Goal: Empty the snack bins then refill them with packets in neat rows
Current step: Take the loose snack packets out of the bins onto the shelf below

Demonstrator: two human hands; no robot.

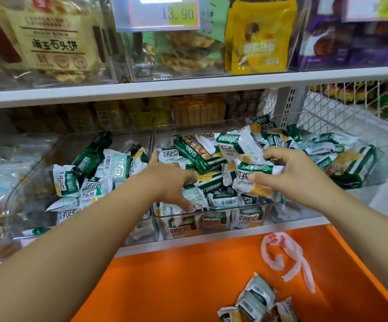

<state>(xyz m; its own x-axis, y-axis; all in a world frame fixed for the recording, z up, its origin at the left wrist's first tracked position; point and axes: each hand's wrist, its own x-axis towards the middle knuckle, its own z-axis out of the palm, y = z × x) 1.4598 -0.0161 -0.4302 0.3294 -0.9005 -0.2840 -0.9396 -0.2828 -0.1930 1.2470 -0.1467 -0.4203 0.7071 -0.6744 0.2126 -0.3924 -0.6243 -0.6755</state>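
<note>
Seen from the head camera, the person leans into the shelf with both arms out over the middle bin point(211, 225), a clear tub heaped untidily with green-and-white snack packets point(202, 156). The left hand point(172, 182) lies spread on the heap with its thumb pressed onto a packet near the front wall. Its fingers are mostly hidden, so I cannot tell whether it grips anything. The right hand point(297, 175) has thumb and curled fingers clamped round a small bunch of packets at the heap's right side. The left bin point(37, 173) and right bin point(374, 173) alongside hold the same packets. Below the shelf, an orange crate point(176, 287) holds a few more packets point(255, 303) and a crumpled white plastic bag point(283, 254). Above hangs a price tag point(165, 13) reading 13.90.
</note>
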